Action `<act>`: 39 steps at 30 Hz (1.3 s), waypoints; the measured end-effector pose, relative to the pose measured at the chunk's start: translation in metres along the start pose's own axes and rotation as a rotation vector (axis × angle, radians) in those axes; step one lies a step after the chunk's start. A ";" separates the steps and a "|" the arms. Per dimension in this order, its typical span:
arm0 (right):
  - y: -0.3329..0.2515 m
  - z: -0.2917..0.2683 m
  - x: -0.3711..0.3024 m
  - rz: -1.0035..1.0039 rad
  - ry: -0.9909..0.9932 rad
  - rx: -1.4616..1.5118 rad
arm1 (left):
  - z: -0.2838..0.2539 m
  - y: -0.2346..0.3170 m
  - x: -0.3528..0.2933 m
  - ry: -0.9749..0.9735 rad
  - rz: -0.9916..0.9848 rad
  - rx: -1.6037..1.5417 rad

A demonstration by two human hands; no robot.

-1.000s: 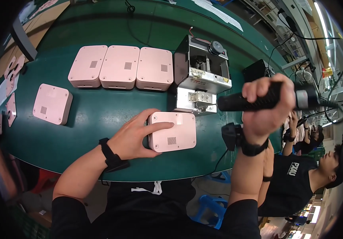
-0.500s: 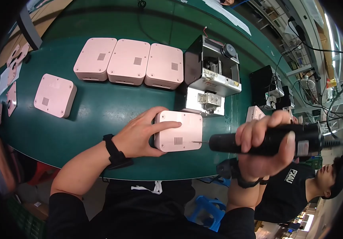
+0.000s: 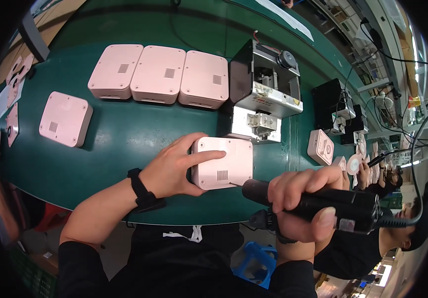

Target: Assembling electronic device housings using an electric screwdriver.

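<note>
A pale pink, square plastic box (image 3: pixel 236 161) with rounded corners and a small vent grille lies on the green table in front of me. My left hand (image 3: pixel 169 166) grips its left side, thumb at the near corner and index finger stretched across the top face. In my right hand (image 3: pixel 303 198) is a black corded electric screwdriver (image 3: pixel 256 192), held tilted, its thin bit pointing left over the box's near edge by the grille. Whether the bit touches the plastic I cannot tell.
Several like boxes (image 3: pixel 159 69) stand in a row behind, another (image 3: pixel 65 119) at the left. A metal fixture (image 3: pixel 266 107) sits just beyond my box. At the right are an open pink housing (image 3: pixel 321 147), black machines (image 3: pixel 330 99) and co-workers; a co-worker's arm shows far left.
The screwdriver has come left and nearer to me; its bit shifted from the box's right edge toward the grille. My left hand keeps its hold on the box.
</note>
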State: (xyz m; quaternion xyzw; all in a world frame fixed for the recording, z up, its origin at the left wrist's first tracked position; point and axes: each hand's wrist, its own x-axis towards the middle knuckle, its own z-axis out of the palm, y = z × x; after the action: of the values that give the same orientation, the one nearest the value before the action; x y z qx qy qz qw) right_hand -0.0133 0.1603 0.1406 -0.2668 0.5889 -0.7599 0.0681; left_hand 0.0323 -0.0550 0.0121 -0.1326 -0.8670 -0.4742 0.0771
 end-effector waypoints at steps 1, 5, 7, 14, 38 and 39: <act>-0.002 -0.001 -0.003 -0.019 0.024 -0.018 | 0.001 0.004 0.003 0.005 0.003 0.006; 0.013 -0.024 -0.005 0.089 -0.072 0.075 | 0.009 0.003 0.009 0.013 -0.028 0.020; 0.019 -0.019 -0.008 0.100 -0.043 0.001 | 0.004 0.012 0.006 0.027 -0.062 0.051; 0.016 -0.024 0.003 -0.197 0.000 -0.302 | 0.021 0.015 0.015 0.011 -0.051 0.033; 0.019 -0.032 0.104 -0.118 0.142 -0.119 | 0.001 -0.003 -0.001 -0.053 -0.002 0.022; 0.019 -0.033 0.104 -0.081 0.140 -0.146 | 0.002 -0.004 0.000 -0.053 -0.004 0.017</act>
State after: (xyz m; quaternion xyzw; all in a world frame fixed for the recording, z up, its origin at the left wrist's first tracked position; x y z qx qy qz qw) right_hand -0.1212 0.1393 0.1516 -0.2408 0.6347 -0.7339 -0.0238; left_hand 0.0309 -0.0556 0.0081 -0.1428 -0.8730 -0.4632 0.0542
